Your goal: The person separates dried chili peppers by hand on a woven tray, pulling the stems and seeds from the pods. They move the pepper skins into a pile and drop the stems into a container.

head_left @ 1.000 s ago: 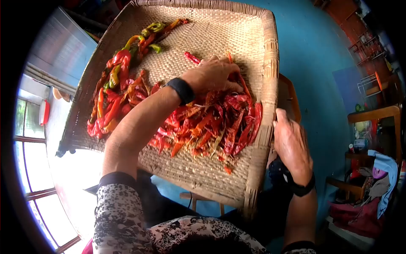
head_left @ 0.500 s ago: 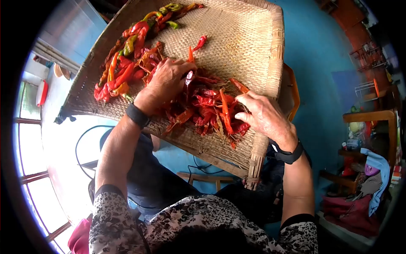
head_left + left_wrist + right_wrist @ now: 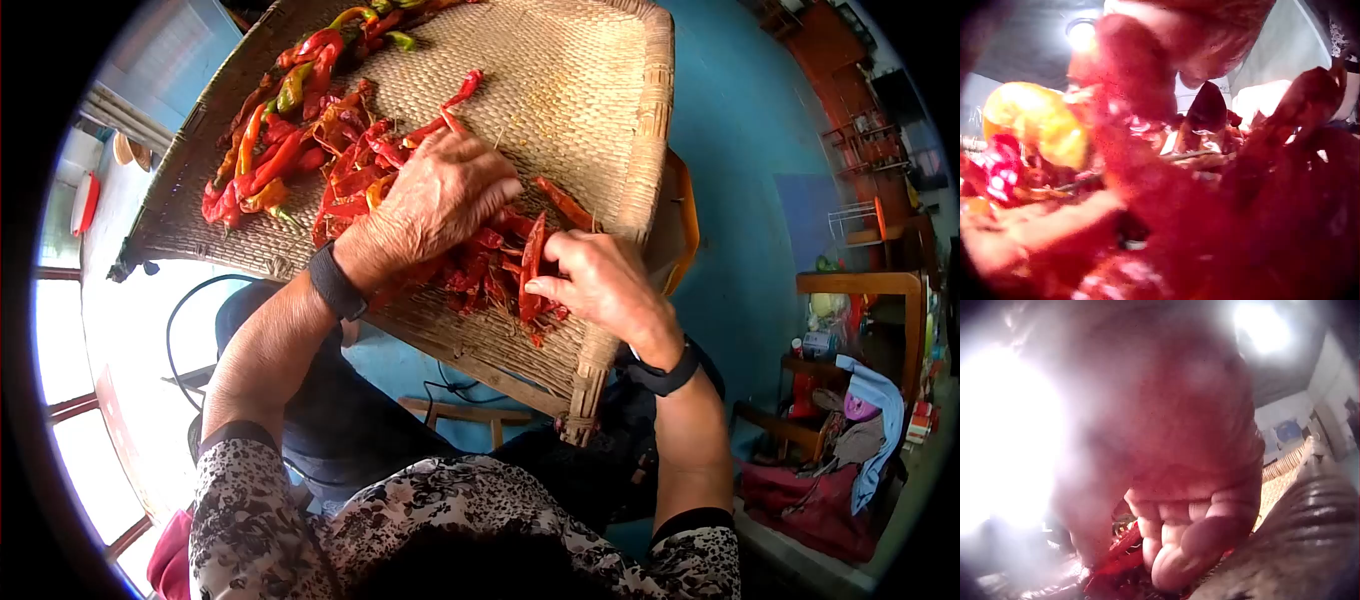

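Dried red chili peppers [image 3: 480, 262] lie heaped in a wide woven basket [image 3: 560, 90]. My left hand [image 3: 440, 195] is over the heap, back upward, its fingers bent down among the peppers; whether they hold any I cannot tell. In the left wrist view, blurred red peppers [image 3: 1166, 206] fill the space below that hand. At the heap's right side, my right hand [image 3: 605, 285] pinches a long red chili pepper [image 3: 532, 268] between thumb and fingers. The right wrist view shows curled fingers [image 3: 1175, 550] beside red pepper skin [image 3: 1116, 559]. Another red pepper [image 3: 563, 204] lies just beyond.
Fresher red, yellow and green peppers [image 3: 275, 160] line the basket's left side. The basket's thick right rim [image 3: 655, 110] passes near my right forearm. An orange-edged stool [image 3: 683, 225] stands under it. At the right, a wooden chair [image 3: 870, 285] has clothes [image 3: 810, 500] near it.
My right hand has come off the basket's rim onto the peppers and now pinches one. My left hand moved left across the heap, then slightly back right. The basket has shifted in view.
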`<state>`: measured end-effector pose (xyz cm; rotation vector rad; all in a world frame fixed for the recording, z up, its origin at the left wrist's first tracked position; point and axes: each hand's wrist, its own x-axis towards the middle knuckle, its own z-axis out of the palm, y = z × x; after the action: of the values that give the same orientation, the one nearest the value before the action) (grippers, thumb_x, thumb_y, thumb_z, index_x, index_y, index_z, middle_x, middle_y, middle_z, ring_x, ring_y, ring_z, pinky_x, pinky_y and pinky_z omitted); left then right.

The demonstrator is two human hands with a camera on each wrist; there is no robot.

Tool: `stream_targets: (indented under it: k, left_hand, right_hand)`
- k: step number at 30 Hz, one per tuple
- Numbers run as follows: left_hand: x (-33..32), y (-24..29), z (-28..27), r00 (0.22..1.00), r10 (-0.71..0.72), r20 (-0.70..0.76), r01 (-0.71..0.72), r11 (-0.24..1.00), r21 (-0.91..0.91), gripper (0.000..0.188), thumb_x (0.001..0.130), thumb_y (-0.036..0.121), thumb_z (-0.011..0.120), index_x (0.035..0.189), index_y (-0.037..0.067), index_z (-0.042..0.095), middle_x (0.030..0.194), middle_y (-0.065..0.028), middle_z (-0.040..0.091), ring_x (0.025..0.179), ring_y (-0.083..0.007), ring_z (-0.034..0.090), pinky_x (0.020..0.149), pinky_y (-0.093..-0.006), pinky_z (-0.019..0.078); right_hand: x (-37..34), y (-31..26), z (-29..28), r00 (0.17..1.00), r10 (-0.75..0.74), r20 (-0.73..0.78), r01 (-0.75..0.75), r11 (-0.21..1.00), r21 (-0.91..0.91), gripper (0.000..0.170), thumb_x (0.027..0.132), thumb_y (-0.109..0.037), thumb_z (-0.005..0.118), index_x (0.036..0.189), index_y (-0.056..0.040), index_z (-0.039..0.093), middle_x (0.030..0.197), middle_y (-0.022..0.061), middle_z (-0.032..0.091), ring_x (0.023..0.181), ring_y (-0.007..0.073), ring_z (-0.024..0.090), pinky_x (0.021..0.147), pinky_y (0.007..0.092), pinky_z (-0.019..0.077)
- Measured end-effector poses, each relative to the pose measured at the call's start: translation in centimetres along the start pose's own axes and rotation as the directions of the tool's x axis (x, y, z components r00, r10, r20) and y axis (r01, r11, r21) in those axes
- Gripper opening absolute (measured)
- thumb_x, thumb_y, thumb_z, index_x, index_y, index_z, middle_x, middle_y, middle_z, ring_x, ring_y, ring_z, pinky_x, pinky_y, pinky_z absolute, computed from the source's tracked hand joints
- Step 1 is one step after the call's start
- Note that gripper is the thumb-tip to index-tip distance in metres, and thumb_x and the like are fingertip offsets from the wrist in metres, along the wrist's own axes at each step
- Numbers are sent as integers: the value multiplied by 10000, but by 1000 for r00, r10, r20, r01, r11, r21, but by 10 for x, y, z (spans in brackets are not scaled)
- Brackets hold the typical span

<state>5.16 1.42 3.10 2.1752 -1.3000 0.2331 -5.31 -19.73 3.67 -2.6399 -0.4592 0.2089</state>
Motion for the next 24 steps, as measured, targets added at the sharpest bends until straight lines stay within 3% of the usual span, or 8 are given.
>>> stream_targets:
  k: [3,7,9,11,14,17,20,24]
  left_hand:
    - [-6,14,12,985,91,148,-104,991,83,452,923,460,545,1015,28,640,992,-127,635,996,-291,579,923,-429,441]
    - [-10,8,28,976,139,169,-151,987,57,295,828,286,689,989,44,636,942,-126,620,1008,-298,568,933,-425,437]
    - [-5,10,27,980,109,168,-111,994,5,237,784,186,705,958,47,624,910,-121,612,988,-306,573,915,-425,442]
    - [0,11,24,978,64,200,-43,993,-108,188,800,150,686,939,45,613,899,-111,616,962,-310,582,857,-416,466]
    - [2,12,26,990,27,142,3,978,-208,153,813,106,671,934,41,604,888,-113,619,874,-315,611,747,-404,505]
    - [2,11,21,996,-2,91,30,950,-310,146,826,86,664,947,36,601,888,-120,621,821,-309,629,713,-395,518]
    - [1,9,18,995,-65,76,81,968,-236,145,840,92,658,953,28,593,916,-124,616,850,-310,625,739,-389,514]
    - [1,7,18,999,-30,45,39,975,-220,151,841,96,657,962,30,594,928,-130,612,864,-313,619,750,-395,508]
  right_hand:
    - [-1,-2,10,996,-60,-62,57,997,-53,236,780,-194,737,799,-1,602,703,147,599,647,331,609,576,419,478]
    - [-1,-1,4,986,-60,-154,82,986,145,216,818,-164,702,759,11,588,687,152,593,607,310,606,547,402,459]
    - [-3,-6,-2,990,79,-116,-50,971,236,334,810,-264,732,683,-12,552,581,153,555,536,283,581,512,378,462]
    - [-4,-2,7,999,6,-45,-11,995,-95,401,807,-365,737,660,-40,553,562,118,567,463,221,540,488,392,458]
    - [-5,3,18,962,-155,-225,136,986,-98,356,840,-293,719,689,-25,539,585,120,529,468,209,502,473,398,427]
    - [-5,6,1,972,44,-229,-5,986,166,289,907,-193,644,686,-39,539,561,55,515,470,148,492,418,326,383]
    - [-9,11,-16,870,-5,-494,151,955,257,291,931,-185,619,690,-55,521,530,4,484,460,104,466,404,294,388]
    - [-20,21,-48,696,309,-648,-30,914,405,271,971,-267,560,859,-28,623,682,59,654,581,126,607,524,287,462]
